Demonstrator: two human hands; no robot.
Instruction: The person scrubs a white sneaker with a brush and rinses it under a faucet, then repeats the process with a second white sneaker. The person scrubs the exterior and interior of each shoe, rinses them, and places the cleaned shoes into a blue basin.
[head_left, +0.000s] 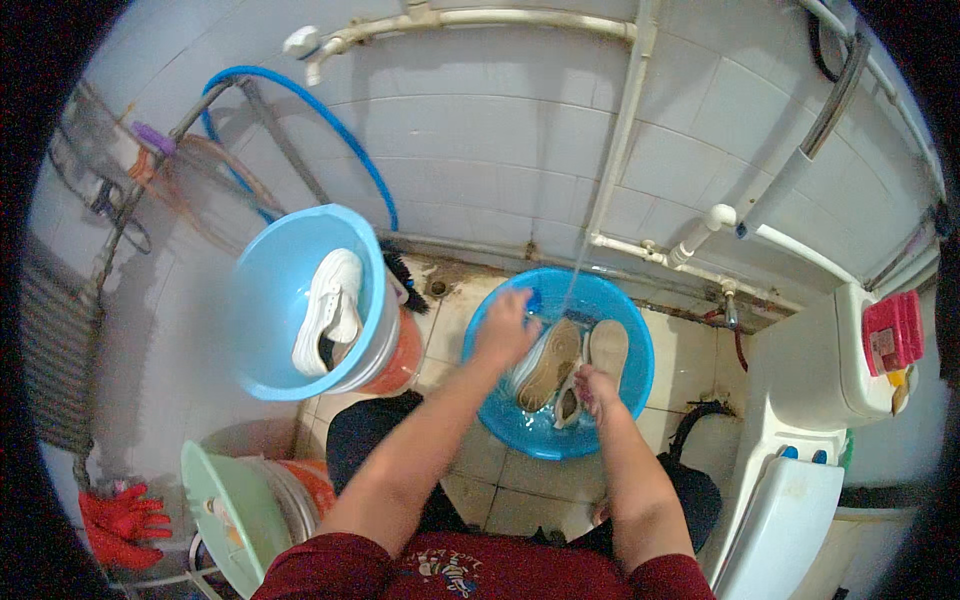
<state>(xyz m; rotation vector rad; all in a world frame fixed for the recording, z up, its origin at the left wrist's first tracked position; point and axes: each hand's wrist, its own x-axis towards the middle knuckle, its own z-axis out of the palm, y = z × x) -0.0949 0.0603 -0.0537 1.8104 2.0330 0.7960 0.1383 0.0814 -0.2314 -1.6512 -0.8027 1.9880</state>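
Note:
A blue plastic basin (643, 360) stands on the tiled floor with water in it, and a thin stream of water falls into it. One shoe (551, 367) lies in the basin with its tan sole up. Beside it on the right is another shoe (608, 349), also sole up. My right hand (596, 390) grips this shoe near its lower end. My left hand (508, 330) is over the basin's left side, blurred, close to a small blue object (534, 301); whether it holds anything is unclear.
At left, a light blue basin (259, 255) holding a white shoe (330, 307) rests on a bucket (401, 356). Nearer me stands a green basin (225, 517). Red gloves (127, 525) hang at far left. A toilet (795, 375) is at right; pipes (619, 142) run along the wall.

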